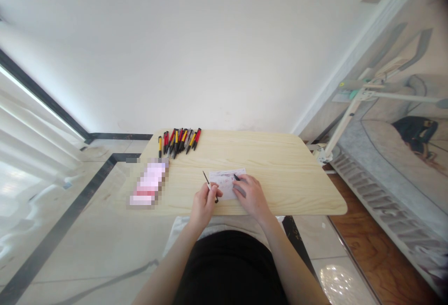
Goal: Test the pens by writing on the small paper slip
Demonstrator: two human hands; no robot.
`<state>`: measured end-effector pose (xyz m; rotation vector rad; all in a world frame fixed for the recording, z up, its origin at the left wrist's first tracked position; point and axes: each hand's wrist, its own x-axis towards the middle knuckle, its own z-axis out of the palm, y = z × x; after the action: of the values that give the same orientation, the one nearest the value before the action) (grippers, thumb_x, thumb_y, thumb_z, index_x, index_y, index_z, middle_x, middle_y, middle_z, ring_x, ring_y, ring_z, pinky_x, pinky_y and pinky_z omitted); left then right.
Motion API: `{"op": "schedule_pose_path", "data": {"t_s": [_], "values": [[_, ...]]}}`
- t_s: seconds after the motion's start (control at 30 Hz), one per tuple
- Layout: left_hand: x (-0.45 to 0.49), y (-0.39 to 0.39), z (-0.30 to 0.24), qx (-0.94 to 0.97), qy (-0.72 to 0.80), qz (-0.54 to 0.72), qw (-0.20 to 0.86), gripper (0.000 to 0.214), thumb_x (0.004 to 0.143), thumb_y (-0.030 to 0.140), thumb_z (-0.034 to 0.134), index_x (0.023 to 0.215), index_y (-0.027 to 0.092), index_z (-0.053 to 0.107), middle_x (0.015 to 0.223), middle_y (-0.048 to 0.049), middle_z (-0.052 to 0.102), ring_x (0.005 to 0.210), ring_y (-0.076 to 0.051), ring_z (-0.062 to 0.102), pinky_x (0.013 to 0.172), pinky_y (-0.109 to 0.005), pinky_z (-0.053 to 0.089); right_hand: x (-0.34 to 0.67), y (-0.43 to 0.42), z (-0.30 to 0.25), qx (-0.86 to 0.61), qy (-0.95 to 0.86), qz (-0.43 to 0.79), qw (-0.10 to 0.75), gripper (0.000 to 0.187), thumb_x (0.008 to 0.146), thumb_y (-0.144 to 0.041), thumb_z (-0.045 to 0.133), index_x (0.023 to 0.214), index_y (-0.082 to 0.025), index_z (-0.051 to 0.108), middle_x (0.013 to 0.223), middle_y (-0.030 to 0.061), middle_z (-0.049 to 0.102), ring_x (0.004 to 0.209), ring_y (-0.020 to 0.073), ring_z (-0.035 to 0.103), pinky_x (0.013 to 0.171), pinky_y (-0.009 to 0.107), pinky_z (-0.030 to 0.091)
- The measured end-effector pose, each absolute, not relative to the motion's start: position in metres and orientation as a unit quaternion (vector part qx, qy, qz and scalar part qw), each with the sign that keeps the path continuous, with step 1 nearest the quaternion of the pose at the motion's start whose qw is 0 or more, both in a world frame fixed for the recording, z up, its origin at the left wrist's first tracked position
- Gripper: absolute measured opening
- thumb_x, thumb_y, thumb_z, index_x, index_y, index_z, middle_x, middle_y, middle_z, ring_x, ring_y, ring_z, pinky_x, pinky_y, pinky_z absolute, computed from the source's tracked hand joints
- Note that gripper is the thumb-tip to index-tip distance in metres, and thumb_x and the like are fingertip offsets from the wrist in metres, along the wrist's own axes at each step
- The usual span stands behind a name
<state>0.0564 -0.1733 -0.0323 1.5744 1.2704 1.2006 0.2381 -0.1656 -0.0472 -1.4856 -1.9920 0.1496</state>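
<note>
A small slip of paper [227, 181] with scribbles lies on the light wooden table [280, 174] near its front edge. My left hand [204, 204] is closed on a thin dark stick, perhaps a pen refill [206, 180], at the paper's left edge. My right hand [251, 196] rests on the paper's right side, fingers curled round a dark pen [236, 177] whose tip touches the sheet. A bunch of red, yellow and black pens [179, 140] lies at the table's far left.
A blurred pink and white object [149, 184] sits at the table's left end. A white lamp arm [350, 113] stands off the right edge, with a grey sofa [392, 155] behind it. Tiled floor lies to the left.
</note>
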Motion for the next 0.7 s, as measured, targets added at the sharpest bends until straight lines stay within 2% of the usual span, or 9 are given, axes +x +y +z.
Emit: {"op": "schedule_pose_path", "data": {"t_s": [0.3,0.7], "values": [[0.0566,-0.1756,-0.0316,0.629,0.484,0.444,0.417,0.029,0.087,0.038,0.034,0.085,0.016,0.053,0.055,0.0018,0.056,0.051,-0.011,0.049,0.055,-0.023,0.039,0.2389,-0.165,-0.0481,-0.569,-0.76,0.058,0.309,0.027,0.078,-0.027,0.056,0.104,-0.025,0.061,0.108,0.0071,0.056,0.102,0.022,0.049,0.089,0.04,0.038],[0.0551,-0.1768,-0.0329,0.658,0.473,0.414,0.415,0.029,0.088,0.036,0.031,0.085,0.017,0.053,0.051,0.0032,0.052,0.049,-0.011,0.048,0.054,-0.023,0.037,0.2389,-0.1642,-0.0476,-0.567,-0.763,0.064,0.304,0.015,0.079,-0.028,0.057,0.091,-0.025,0.064,0.107,0.0065,0.056,0.102,0.0216,0.049,0.089,0.04,0.038]]}}
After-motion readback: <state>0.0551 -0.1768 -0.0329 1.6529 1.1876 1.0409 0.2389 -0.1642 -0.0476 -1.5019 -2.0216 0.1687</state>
